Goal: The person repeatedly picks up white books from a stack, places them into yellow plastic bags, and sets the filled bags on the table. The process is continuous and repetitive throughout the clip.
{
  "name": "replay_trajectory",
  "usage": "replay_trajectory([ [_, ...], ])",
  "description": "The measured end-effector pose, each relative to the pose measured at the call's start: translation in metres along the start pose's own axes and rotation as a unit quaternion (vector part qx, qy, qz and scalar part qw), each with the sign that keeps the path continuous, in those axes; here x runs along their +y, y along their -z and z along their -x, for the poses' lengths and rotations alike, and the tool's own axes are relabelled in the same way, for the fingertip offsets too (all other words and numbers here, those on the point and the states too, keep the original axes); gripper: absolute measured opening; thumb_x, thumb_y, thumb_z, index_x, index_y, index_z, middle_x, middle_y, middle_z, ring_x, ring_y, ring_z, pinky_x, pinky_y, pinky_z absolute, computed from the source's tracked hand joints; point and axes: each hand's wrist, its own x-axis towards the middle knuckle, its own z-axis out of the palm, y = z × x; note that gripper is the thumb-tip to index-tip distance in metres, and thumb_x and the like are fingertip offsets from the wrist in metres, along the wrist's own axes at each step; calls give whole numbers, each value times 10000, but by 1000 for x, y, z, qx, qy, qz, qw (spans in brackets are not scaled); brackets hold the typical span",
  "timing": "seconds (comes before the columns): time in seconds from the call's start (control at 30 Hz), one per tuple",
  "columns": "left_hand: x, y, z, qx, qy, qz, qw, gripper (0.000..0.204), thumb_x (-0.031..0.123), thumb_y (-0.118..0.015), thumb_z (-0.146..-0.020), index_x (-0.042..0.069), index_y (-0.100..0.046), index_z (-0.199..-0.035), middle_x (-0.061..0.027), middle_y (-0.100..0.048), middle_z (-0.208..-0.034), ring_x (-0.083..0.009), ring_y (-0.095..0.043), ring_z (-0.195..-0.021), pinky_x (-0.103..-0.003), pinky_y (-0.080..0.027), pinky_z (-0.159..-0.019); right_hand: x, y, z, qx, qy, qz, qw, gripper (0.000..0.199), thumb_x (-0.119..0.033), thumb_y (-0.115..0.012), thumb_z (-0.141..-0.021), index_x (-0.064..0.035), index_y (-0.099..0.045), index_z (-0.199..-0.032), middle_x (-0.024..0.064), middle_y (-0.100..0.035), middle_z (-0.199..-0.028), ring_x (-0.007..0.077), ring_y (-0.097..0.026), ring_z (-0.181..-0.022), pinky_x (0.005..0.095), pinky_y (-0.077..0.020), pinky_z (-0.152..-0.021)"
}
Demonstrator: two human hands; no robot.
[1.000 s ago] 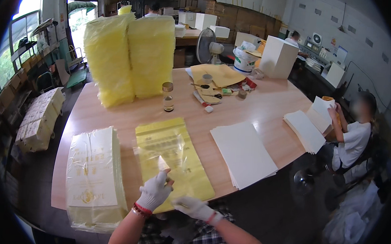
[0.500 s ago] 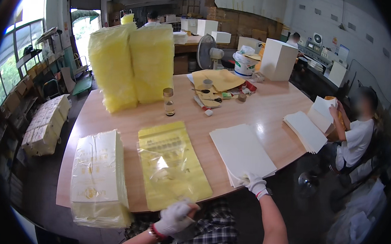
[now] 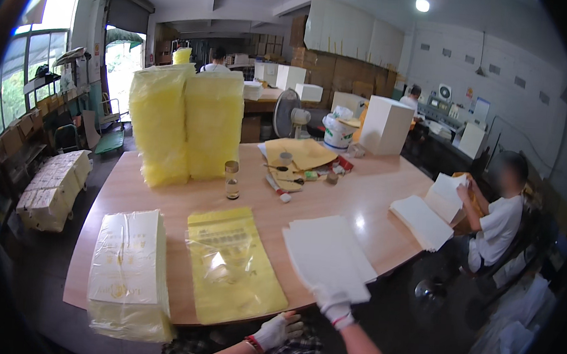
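My right hand (image 3: 331,303), in a white glove and slightly blurred, is closed at the near edge of a pile of white sheets (image 3: 328,248). The top white sheet (image 3: 350,281) sits askew and its near corner juts past the table edge. My left hand (image 3: 277,331), gloved with bare fingertips, hovers above my lap just off the table edge, fingers stretched to the right and holding nothing visible. Between the hands' side and the left pile lies a yellow clear-fronted plastic bag (image 3: 235,271). Left of it stands a stack of bagged white packs (image 3: 125,265).
Two tall yellow bundles (image 3: 215,121) stand at the back left beside a glass jar (image 3: 232,183). Scissors (image 3: 294,180), envelopes (image 3: 301,153) and a bucket (image 3: 339,132) lie farther back. A co-worker (image 3: 498,216) handles sheets at the right; a fan (image 3: 287,115) stands behind.
My right hand has drawn the top white sheet toward me and askew on the pile. My left hand has shifted slightly right, its fingers now stretched. The view has tilted up.
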Motion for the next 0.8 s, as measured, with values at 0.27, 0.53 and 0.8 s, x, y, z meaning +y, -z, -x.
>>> replay_trajectory([
  [0.27, 63, 48, 50, 5, -115, -409, 905, 410, 75, -584, -754, 27, -510, -1155, -93, -580, -1036, -234, -538, -1011, -354, -457, -858, -3, 19, 50, 12, -108, -273, 956, 221, -220, -495, -861, -57, -614, -951, 92, -643, -851, 237, -616, -709, 319, -503, -642],
  [0.53, -21, -7, 95, 168, -444, -821, 317, 546, 265, -631, -692, -36, -453, -1111, -262, -465, -1103, -340, -515, -982, -448, -429, -821, -104, -70, 80, -14, -290, -679, 674, 390, -291, -553, -869, 18, -536, -1107, 81, -589, -978, 173, -557, -862, 292, -458, -746],
  [0.8, 143, -19, 133, 370, -631, -642, 232, 655, 247, -747, -614, 60, -498, -1190, -264, -440, -1240, -444, -433, -1124, -448, -419, -879, -100, 4, 62, 67, -214, -542, 810, 372, -90, -657, -738, 37, -538, -1067, 93, -626, -941, 173, -612, -808, 283, -502, -712],
])
